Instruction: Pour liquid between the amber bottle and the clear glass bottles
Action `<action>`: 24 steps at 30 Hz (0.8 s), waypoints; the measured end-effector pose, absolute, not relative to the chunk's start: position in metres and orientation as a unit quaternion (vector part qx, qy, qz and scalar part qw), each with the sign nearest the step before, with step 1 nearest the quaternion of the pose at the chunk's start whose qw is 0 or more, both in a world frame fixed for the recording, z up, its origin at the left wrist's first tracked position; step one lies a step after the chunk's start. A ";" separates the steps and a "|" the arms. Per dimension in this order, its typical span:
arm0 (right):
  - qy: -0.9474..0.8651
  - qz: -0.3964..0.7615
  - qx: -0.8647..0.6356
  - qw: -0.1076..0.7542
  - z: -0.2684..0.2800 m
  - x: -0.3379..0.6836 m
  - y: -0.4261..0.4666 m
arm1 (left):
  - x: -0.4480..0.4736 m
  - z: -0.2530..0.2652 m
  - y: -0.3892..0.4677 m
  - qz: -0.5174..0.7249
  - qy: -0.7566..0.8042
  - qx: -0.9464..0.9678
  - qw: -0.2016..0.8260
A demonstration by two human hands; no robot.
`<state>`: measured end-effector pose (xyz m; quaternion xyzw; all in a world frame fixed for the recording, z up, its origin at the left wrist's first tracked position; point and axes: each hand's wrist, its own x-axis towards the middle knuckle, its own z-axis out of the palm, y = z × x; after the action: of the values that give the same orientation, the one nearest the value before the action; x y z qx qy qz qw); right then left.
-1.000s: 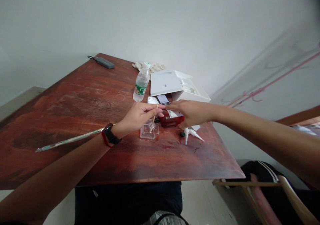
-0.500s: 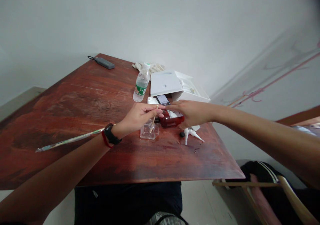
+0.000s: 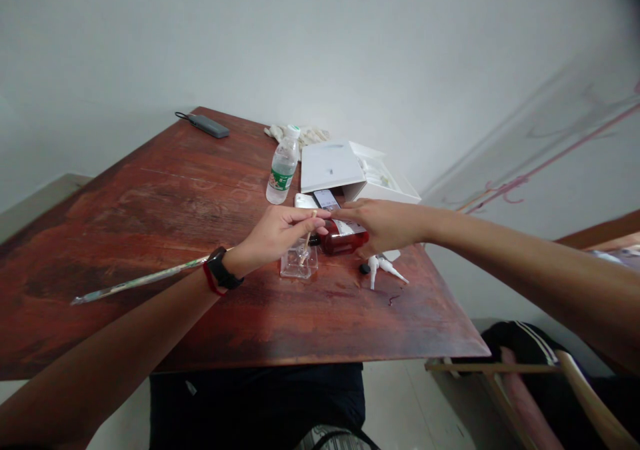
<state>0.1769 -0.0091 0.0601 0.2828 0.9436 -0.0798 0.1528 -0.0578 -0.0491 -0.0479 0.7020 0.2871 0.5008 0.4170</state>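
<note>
Though patchy, a reddish wooden table (image 3: 165, 210) beside a pale wall (image 3: 320, 57).

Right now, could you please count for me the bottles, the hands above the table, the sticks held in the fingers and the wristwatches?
Bottles: 2, clear bottle and red bottle
Hands: 2, left hand and right hand
Held sticks: 1, thin stick
Wristwatches: 1, black watch
Total: 6
</note>
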 end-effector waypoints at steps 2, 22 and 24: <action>0.943 -0.076 0.284 0.154 0.060 0.177 -0.009 | -0.058 -0.048 -0.049 0.501 0.285 0.702 0.418; 0.938 -0.069 0.298 0.164 0.062 0.175 -0.010 | -0.057 -0.048 -0.051 0.500 0.285 0.699 0.424; 0.938 -0.063 0.298 0.166 0.062 0.174 -0.010 | -0.057 -0.047 -0.051 0.498 0.285 0.700 0.425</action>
<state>0.1741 -0.0099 0.0617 0.2977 0.9381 -0.0625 0.1656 -0.0572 -0.0510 -0.0473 0.7003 0.2849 0.4981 0.4245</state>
